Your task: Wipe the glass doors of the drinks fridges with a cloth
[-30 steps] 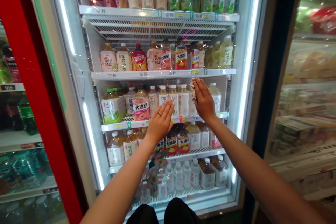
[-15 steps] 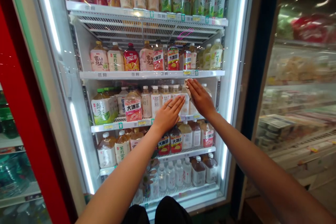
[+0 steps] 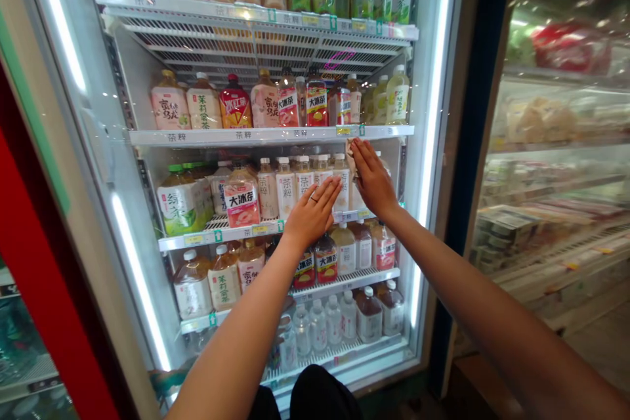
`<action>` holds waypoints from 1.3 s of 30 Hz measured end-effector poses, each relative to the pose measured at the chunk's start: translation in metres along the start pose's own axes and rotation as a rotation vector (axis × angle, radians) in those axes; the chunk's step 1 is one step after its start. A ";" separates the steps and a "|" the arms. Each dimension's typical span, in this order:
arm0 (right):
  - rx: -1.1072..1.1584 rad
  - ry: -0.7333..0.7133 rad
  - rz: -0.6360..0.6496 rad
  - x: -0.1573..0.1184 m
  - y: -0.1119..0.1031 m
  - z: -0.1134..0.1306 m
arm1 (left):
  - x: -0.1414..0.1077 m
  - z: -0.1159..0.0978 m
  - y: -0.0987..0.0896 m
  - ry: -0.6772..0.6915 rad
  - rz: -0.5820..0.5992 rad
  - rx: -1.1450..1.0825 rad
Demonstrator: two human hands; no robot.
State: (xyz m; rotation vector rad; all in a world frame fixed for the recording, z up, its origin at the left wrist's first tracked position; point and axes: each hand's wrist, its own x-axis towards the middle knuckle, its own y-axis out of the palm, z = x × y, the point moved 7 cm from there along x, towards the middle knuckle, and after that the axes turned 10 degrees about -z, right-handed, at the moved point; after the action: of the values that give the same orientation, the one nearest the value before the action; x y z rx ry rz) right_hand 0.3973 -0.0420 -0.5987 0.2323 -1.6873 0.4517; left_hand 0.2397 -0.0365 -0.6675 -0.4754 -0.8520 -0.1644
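Note:
My right hand [image 3: 373, 178] presses a crumpled pale cloth [image 3: 351, 156] against the glass door [image 3: 339, 60] of a lit drinks cooler. Its fingers lie stretched over the cloth, whose edge shows on their left side. Lower and to the left, my left hand [image 3: 314, 210] rests flat on or very near the glass, fingers extended and holding nothing; a ring is on one finger. Behind the glass, white-labelled tea bottles [image 3: 286, 188] stand in a row near both hands. A large pink-labelled bottle [image 3: 243, 200] is left of my left hand.
Several cooler shelves [image 3: 197, 138] carry upright bottles. A bright light strip [image 3: 138, 275] runs down the left side, another [image 3: 430, 144] down the right. A red panel [image 3: 44, 289] borders the left. Farther right is another display case [image 3: 551, 151] with packaged goods. My dark-clad knees [image 3: 319, 397] show below.
The view has shifted slightly, with the cooler appearing lower-left and tilted. My right hand and the cloth sit slightly higher against the shelves; my left hand stays flat in nearly the same place.

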 end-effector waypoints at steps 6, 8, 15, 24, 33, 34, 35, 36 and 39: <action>0.020 -0.017 -0.046 -0.006 0.004 0.002 | -0.001 0.000 0.002 -0.002 -0.012 -0.010; 0.010 -0.035 -0.023 -0.004 0.005 -0.001 | -0.001 0.000 0.002 -0.002 -0.009 -0.012; -0.023 0.043 -0.082 -0.013 -0.001 -0.012 | 0.000 -0.001 0.000 -0.008 0.002 -0.023; -0.026 0.001 0.008 -0.002 -0.009 -0.019 | -0.002 -0.001 0.002 -0.008 0.002 -0.026; -0.012 0.001 -0.028 -0.015 -0.009 -0.017 | -0.003 -0.001 0.004 0.001 -0.026 -0.021; -0.014 -0.018 -0.013 -0.013 -0.010 -0.018 | -0.004 -0.001 0.005 0.001 -0.029 -0.024; -0.017 -0.031 -0.004 -0.011 -0.011 -0.019 | -0.004 -0.001 0.005 0.000 -0.030 -0.027; -0.020 -0.037 -0.002 -0.009 -0.013 -0.022 | -0.004 0.000 0.005 -0.002 -0.031 -0.028; -0.019 -0.006 -0.018 -0.007 -0.017 -0.028 | -0.004 0.000 0.006 -0.005 -0.028 -0.029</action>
State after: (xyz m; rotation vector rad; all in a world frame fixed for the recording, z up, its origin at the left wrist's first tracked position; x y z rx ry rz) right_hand 0.4307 -0.0459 -0.5997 0.2349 -1.6930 0.4223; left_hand 0.2390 -0.0316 -0.6729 -0.4915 -0.8622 -0.2021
